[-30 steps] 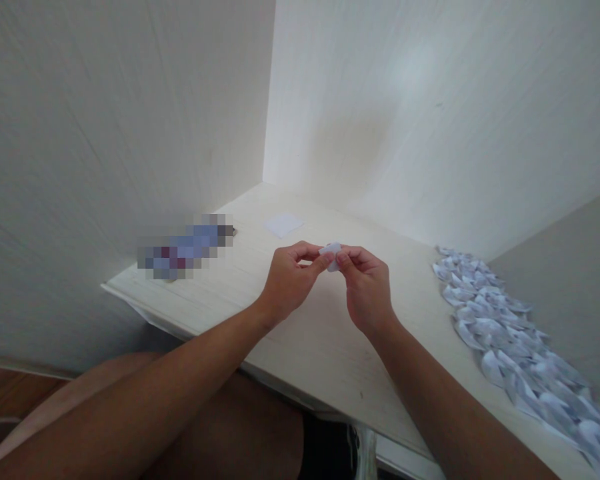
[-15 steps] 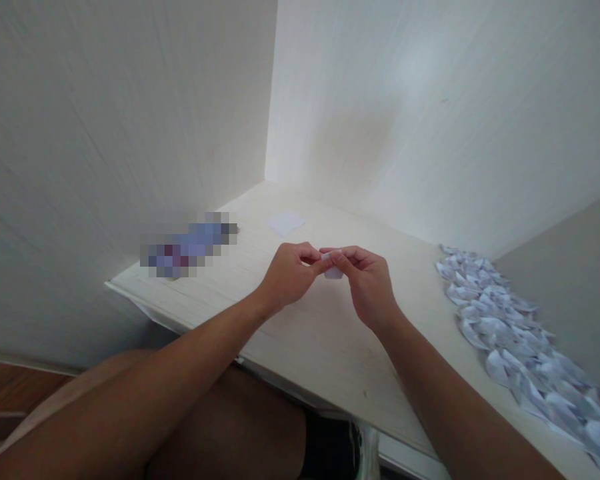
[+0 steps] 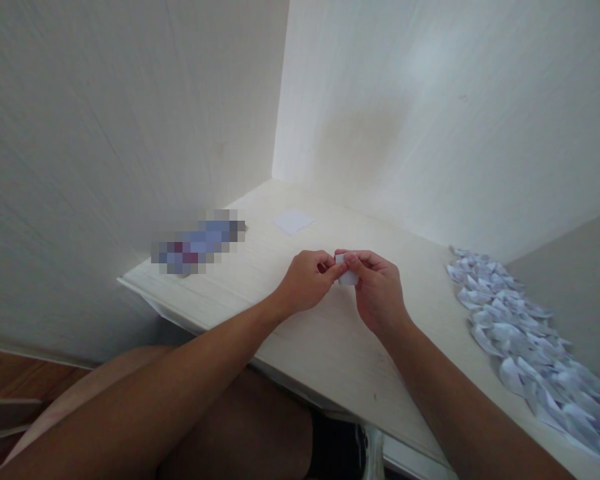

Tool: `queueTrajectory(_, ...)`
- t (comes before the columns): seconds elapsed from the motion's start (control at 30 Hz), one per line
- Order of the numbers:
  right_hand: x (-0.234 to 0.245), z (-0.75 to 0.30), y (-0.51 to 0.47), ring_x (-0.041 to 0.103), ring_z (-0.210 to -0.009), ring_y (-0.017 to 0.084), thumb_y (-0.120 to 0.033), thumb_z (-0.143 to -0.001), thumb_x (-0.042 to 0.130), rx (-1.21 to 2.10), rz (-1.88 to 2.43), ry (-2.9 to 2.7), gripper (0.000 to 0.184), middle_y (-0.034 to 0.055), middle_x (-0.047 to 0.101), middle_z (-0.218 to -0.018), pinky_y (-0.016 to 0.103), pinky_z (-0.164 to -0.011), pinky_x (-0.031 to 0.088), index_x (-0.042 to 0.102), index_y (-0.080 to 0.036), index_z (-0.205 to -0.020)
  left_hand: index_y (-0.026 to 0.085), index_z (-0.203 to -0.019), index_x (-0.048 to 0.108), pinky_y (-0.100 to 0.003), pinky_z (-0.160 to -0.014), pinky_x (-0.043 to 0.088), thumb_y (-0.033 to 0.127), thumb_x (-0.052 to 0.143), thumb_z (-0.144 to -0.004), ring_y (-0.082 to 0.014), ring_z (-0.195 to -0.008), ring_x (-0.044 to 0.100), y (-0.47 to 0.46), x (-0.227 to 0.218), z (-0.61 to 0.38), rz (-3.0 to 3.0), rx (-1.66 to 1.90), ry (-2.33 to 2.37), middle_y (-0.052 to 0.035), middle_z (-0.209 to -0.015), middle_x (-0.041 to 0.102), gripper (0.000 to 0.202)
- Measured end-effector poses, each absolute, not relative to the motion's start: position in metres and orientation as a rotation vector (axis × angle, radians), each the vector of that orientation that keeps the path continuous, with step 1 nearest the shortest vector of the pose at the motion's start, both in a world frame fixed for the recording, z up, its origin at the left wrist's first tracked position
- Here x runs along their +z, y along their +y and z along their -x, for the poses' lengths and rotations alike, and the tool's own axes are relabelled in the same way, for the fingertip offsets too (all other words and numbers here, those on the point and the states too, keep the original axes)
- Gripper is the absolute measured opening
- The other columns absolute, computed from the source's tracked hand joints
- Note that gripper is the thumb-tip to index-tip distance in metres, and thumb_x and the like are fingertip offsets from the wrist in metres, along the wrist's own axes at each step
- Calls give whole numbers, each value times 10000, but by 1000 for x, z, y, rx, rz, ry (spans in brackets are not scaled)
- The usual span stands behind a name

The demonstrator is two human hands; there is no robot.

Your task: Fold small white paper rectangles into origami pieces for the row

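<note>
A small folded piece of white paper [image 3: 349, 277] is pinched between both my hands above the middle of the table. My left hand [image 3: 310, 280] grips its left edge between thumb and fingers. My right hand [image 3: 380, 287] holds it from the right, thumb on the near face and fingers behind. Much of the paper is covered by my fingers. Beyond my hands, a flat white sheet of paper [image 3: 293, 221] lies on the table.
The pale table [image 3: 260, 320] meets walls at its left, back and right. Along its right side lie rows of many folded white paper pieces [image 3: 510, 327]. A blurred-out bluish item [image 3: 200, 243] sits at the left edge. My legs are under the table's front edge.
The whole view has shifted slightly, so things sit a bit further right. Both hands keep their pinch on the paper, and a little more of it shows between them.
</note>
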State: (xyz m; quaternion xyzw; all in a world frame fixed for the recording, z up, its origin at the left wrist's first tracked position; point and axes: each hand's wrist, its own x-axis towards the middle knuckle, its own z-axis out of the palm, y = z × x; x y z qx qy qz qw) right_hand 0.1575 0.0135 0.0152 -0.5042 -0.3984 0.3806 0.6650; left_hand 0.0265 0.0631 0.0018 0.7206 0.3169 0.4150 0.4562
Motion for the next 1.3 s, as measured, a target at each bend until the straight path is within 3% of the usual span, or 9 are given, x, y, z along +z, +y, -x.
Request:
queueTrajectory(0.23, 24, -179, 20, 690, -850, 215, -409, -653, 924, 740, 1111, -793, 284, 85, 803, -924, 349, -719, 515, 726, -211, -698, 161, -683, 704, -285, -612, 424, 194, 756, -811, -153, -621, 596, 51, 1, -26, -1886, 859, 817, -37, -705, 720, 142)
queueTrajectory(0.37, 28, -183, 21, 692, -907, 231, -407, -659, 921, 731, 1105, -776, 287, 91, 802, -947, 357, -741, 508, 716, -210, -692, 152, -739, 730, -296, -635, 466, 271, 774, -833, -176, -654, 647, 49, 2, -29, -1815, 860, 870, -57, -738, 747, 157)
queueTrajectory(0.53, 28, -171, 18, 647, -827, 192, -377, -599, 954, 835, 1090, -731, 272, 68, 808, -951, 327, -701, 484, 743, -216, -657, 145, -940, 765, -292, -692, 514, 384, 725, -902, -170, -724, 690, 51, 0, -33, -1637, 940, 782, -80, -923, 798, 246)
queueTrajectory(0.7, 23, -163, 17, 593, -732, 163, -384, -612, 943, 922, 1102, -736, 259, 67, 798, -960, 313, -626, 454, 757, -213, -664, 149, -748, 702, -272, -657, 473, 281, 641, -941, -154, -671, 664, 51, -2, -35, -1585, 986, 766, -54, -739, 751, 242)
queueTrajectory(0.9, 21, -167, 18, 612, -729, 169, -395, -679, 907, 977, 1128, -751, 233, 62, 781, -896, 326, -655, 480, 787, -210, -755, 167, -718, 645, -249, -619, 432, 223, 622, -916, -125, -622, 585, 51, 2, -33, -1630, 993, 719, 5, -675, 667, 207)
queueTrajectory(1.13, 28, -172, 16, 656, -799, 183, -339, -685, 905, 993, 1134, -805, 168, 70, 804, -956, 347, -759, 510, 792, -218, -714, 167, -802, 673, -244, -607, 438, 338, 612, -939, -128, -628, 601, 53, 1, -34, -1634, 977, 682, -4, -735, 682, 228)
queueTrajectory(1.3, 26, -170, 16, 665, -774, 200, -392, -653, 926, 1077, 1131, -829, 219, 63, 792, -862, 342, -703, 517, 791, -224, -693, 175, -732, 631, -250, -606, 424, 337, 573, -951, -134, -625, 582, 57, -1, -32, -1695, 1041, 714, 3, -674, 636, 279)
